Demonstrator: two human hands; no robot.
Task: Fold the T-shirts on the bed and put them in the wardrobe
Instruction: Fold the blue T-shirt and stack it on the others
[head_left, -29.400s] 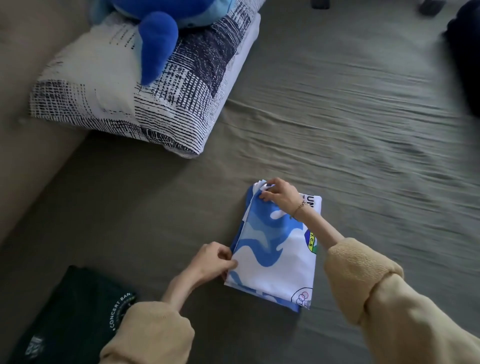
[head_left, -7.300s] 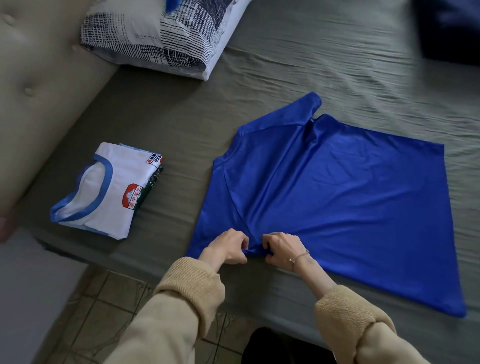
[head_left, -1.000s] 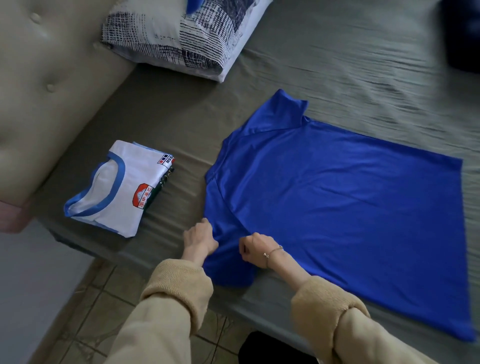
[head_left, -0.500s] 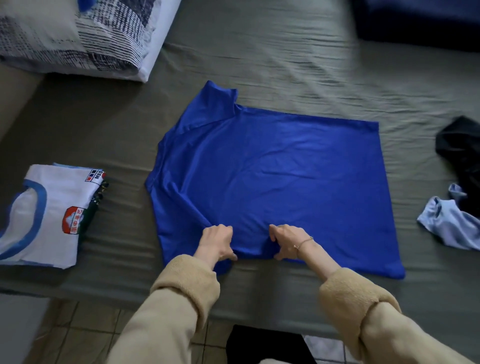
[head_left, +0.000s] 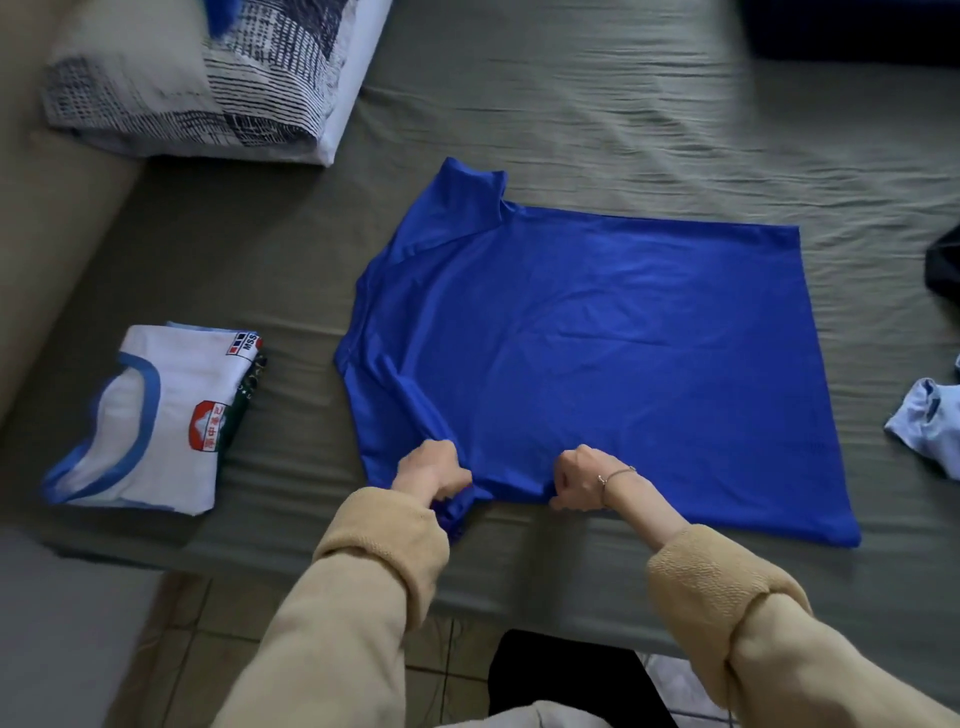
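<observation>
Head view: the blue T-shirt (head_left: 597, 353) lies spread flat across the middle of the frame on the grey-green bed (head_left: 623, 104), collar toward the left. The left hand (head_left: 431, 470) and right hand (head_left: 579, 478) both pinch its near edge at lower centre, fingers curled into the cloth. It looks thin, limp and slick (likely to slide and sag), so taking it by seam or hem seems wisest. The bed's edge runs just below the hands. Open sheet lies beyond the shirt; a folded white T-shirt (head_left: 156, 415) sits at left, loose garments (head_left: 930, 426) at right.
</observation>
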